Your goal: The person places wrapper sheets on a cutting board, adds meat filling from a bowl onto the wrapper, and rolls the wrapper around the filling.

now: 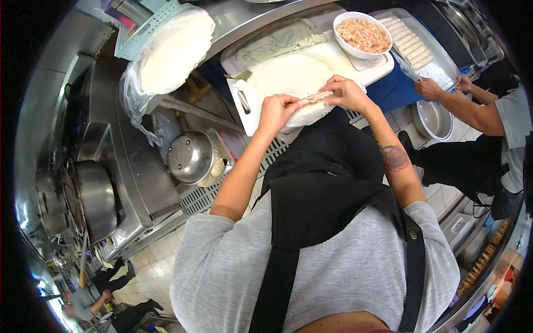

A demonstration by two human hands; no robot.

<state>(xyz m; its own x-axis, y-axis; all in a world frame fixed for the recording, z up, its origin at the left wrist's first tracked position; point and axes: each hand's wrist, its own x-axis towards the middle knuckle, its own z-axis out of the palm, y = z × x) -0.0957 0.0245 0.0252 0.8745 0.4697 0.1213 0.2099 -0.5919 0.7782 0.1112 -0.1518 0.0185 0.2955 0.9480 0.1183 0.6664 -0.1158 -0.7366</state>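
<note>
Item 1: left hand [276, 113], palm down, fingers bent and drawn close together, thumb and forefinger pinching the left end of item 3.
Item 2: right hand [348, 95], arched, fingers curled downward, thumb and fingertips gathered at the right end of item 3. The exact grip under the fingers cannot be told from here.
Item 3: strip of pinkish filling [315, 99], narrow, set between the two hands, near the wearer's edge of item 4.
Item 4: round wrapper sheets [288, 71], pale and thin, lying on item 5, the near edge hanging toward the apron.
Item 5: white cutting board [251, 118], on the counter before the wearer.
Item 6: white bowl [345, 51] of pinkish filling, beyond the right hand.
Item 7: folded pale-green cloth [283, 39], on the far side of the sheets.
Item 8: metal tray [446, 83] of pale rolls [410, 43], right of the bowl; a co-worker's hands [428, 89] at its near edge.
</note>
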